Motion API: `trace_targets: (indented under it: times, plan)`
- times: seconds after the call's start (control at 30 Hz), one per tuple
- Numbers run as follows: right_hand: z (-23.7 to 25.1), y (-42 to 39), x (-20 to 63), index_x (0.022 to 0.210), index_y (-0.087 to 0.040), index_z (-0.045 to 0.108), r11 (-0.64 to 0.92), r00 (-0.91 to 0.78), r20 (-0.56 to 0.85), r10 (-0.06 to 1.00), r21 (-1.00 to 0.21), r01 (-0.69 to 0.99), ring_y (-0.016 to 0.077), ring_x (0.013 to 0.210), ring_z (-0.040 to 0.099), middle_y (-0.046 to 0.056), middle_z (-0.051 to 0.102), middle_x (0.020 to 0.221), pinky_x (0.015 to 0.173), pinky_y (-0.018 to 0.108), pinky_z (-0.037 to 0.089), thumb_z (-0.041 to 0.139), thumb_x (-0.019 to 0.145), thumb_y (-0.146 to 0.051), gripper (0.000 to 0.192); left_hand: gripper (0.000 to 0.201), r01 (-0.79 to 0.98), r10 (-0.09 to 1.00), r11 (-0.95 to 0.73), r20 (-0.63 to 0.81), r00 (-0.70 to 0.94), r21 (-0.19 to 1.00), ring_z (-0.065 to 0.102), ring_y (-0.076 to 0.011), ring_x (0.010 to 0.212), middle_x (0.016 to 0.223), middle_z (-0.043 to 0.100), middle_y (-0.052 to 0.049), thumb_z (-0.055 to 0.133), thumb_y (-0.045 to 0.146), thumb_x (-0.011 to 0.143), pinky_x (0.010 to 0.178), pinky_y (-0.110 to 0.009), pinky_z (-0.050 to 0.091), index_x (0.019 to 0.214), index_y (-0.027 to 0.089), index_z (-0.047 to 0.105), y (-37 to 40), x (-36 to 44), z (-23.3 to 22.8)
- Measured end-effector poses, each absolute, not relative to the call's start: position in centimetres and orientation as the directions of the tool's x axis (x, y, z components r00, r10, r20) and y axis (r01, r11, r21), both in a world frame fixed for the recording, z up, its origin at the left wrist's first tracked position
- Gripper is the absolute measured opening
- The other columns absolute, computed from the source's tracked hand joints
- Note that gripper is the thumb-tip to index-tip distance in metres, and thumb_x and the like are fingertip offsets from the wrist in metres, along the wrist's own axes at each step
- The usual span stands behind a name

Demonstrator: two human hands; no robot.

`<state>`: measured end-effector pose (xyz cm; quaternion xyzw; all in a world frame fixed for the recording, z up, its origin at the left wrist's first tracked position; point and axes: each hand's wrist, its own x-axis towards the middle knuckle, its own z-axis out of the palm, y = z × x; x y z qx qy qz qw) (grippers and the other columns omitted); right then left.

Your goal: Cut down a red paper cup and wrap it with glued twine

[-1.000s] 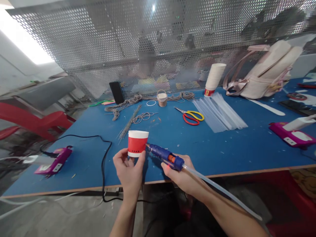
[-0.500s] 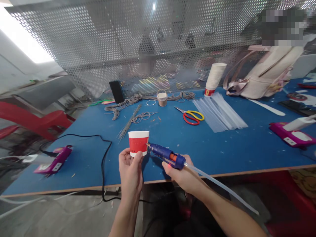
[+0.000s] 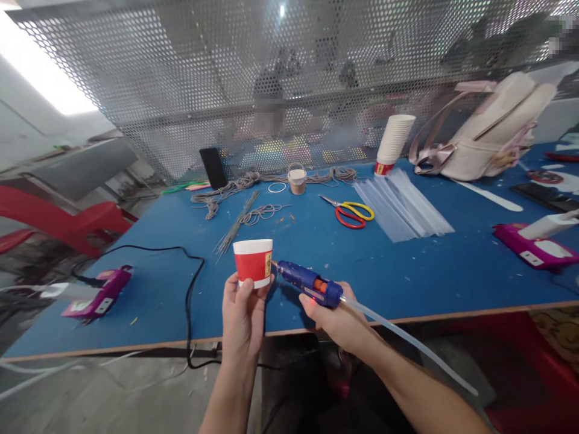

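Note:
My left hand (image 3: 244,307) is closed round the lower part of a short red and white paper cup (image 3: 251,264), holding it upright above the table's front edge. A gold-coloured label shows on the cup's right side. In my right hand (image 3: 332,313) is a blue hot glue gun (image 3: 301,278), its nozzle pointing left at the cup's right side; whether the tip touches the cup, I cannot tell. A long clear glue stick (image 3: 407,342) sticks out of the gun's back, and a small red light glows near my thumb.
On the blue table (image 3: 289,241) lie scissors (image 3: 355,214), clear plastic strips (image 3: 404,208), grey cord (image 3: 246,181) and thin wires (image 3: 237,223). Behind stand a small cord-wrapped bucket (image 3: 297,181), stacked cups (image 3: 395,141), a phone (image 3: 213,169) and a backpack (image 3: 488,132). Purple power strips (image 3: 102,295) flank both sides.
The cup has turned in my left hand, bringing its gold label into view on the right. My right hand has shifted the glue gun slightly to the right.

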<state>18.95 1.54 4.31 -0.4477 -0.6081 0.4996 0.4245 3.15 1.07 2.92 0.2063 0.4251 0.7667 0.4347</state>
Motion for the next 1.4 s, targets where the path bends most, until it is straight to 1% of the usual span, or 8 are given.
trace_targets:
  times: [0.23, 0.4, 0.63, 0.77, 0.9, 1.0, 1.27, 1.4]
  plan:
    - [4.8, 1.4, 18.4, 0.055, -0.021, 0.039, 0.132, -0.275, 0.106, 0.956, -0.988, 0.078, 0.0077, 0.045, 0.035, -0.006, 0.039, 0.051, 0.041, 0.019, 0.032, 0.058, 0.071, -0.024, 0.025, 0.021, -0.595, 0.879, -0.240, -0.088, -0.468, 0.767, 0.067, -0.0164, 0.083, 0.090, 0.073, -0.004, 0.075, 0.031, 0.070, 0.075, -0.027, 0.055, 0.083, 0.018, 0.065, 1.3, 3.4, 3.1]
    - [5.0, 1.5, 18.9, 0.056, -0.022, 0.039, 0.102, -0.259, 0.077, 0.963, -0.991, 0.083, 0.0091, 0.044, 0.042, -0.005, 0.043, 0.051, 0.042, 0.020, 0.034, 0.056, 0.073, -0.027, 0.025, 0.023, -0.721, 0.886, -0.210, -0.184, -0.426, 0.661, 0.069, -0.0204, 0.087, 0.098, 0.074, -0.011, 0.067, 0.027, 0.076, 0.074, -0.030, 0.059, 0.093, 0.013, 0.069, 1.2, 3.2, 3.7]
    - [5.1, 1.6, 19.0, 0.055, -0.022, 0.037, 0.107, -0.250, 0.080, 0.965, -0.989, 0.098, 0.0091, 0.044, 0.041, -0.005, 0.040, 0.050, 0.043, 0.020, 0.034, 0.056, 0.073, -0.028, 0.027, 0.019, -0.811, 0.907, -0.199, -0.210, -0.364, 0.550, 0.070, -0.0209, 0.084, 0.093, 0.075, -0.010, 0.049, 0.013, 0.085, 0.071, -0.034, 0.060, 0.090, 0.013, 0.067, 1.2, 3.3, 4.0]
    - [4.7, 1.7, 18.5, 0.054, -0.021, 0.037, 0.188, -0.258, 0.159, 0.953, -0.978, 0.089, 0.0084, 0.047, 0.037, -0.005, 0.039, 0.051, 0.044, 0.020, 0.033, 0.056, 0.072, -0.025, 0.026, 0.016, -0.814, 0.920, -0.208, -0.173, -0.351, 0.543, 0.069, -0.0197, 0.083, 0.098, 0.073, -0.010, 0.058, 0.016, 0.081, 0.071, -0.032, 0.060, 0.094, 0.013, 0.067, 1.3, 3.3, 3.6]
    - [4.7, 1.6, 18.1, 0.056, -0.020, 0.040, 0.280, -0.311, 0.234, 0.921, -0.953, 0.113, 0.0080, 0.048, 0.035, -0.005, 0.040, 0.053, 0.045, 0.020, 0.031, 0.055, 0.071, -0.021, 0.022, 0.030, -0.764, 0.913, -0.240, -0.127, -0.387, 0.599, 0.068, -0.0166, 0.081, 0.097, 0.073, -0.008, 0.074, 0.015, 0.069, 0.071, -0.024, 0.058, 0.098, 0.015, 0.068, 1.4, 3.5, 3.1]
    - [4.6, 1.6, 18.0, 0.055, -0.020, 0.039, 0.327, -0.312, 0.278, 0.909, -0.938, 0.115, 0.0077, 0.048, 0.035, -0.005, 0.040, 0.053, 0.046, 0.020, 0.030, 0.055, 0.071, -0.020, 0.023, 0.036, -0.743, 0.903, -0.249, -0.129, -0.410, 0.621, 0.068, -0.0149, 0.078, 0.095, 0.073, -0.006, 0.077, 0.011, 0.065, 0.070, -0.022, 0.057, 0.100, 0.015, 0.068, 1.5, 3.6, 2.8]
    - [3.4, 1.7, 18.5, 0.055, -0.021, 0.042, 0.144, -0.212, 0.117, 0.970, -0.983, 0.117, 0.0093, 0.047, 0.043, -0.004, 0.046, 0.052, 0.045, 0.020, 0.037, 0.060, 0.072, -0.027, 0.026, 0.021, -0.805, 0.922, -0.188, -0.181, -0.342, 0.563, 0.069, -0.0159, 0.070, 0.089, 0.074, -0.011, 0.061, 0.010, 0.078, 0.060, -0.019, 0.056, 0.097, 0.010, 0.069, 1.4, 3.2, 3.0]
    - [3.9, 1.6, 18.5, 0.054, -0.021, 0.040, 0.131, -0.232, 0.102, 0.967, -0.985, 0.113, 0.0082, 0.045, 0.039, -0.005, 0.043, 0.051, 0.043, 0.019, 0.035, 0.059, 0.072, -0.026, 0.027, 0.027, -0.839, 0.941, -0.160, -0.176, -0.289, 0.520, 0.069, -0.0159, 0.070, 0.089, 0.074, -0.012, 0.052, 0.010, 0.084, 0.059, -0.019, 0.057, 0.106, 0.011, 0.067, 1.3, 3.2, 3.1]
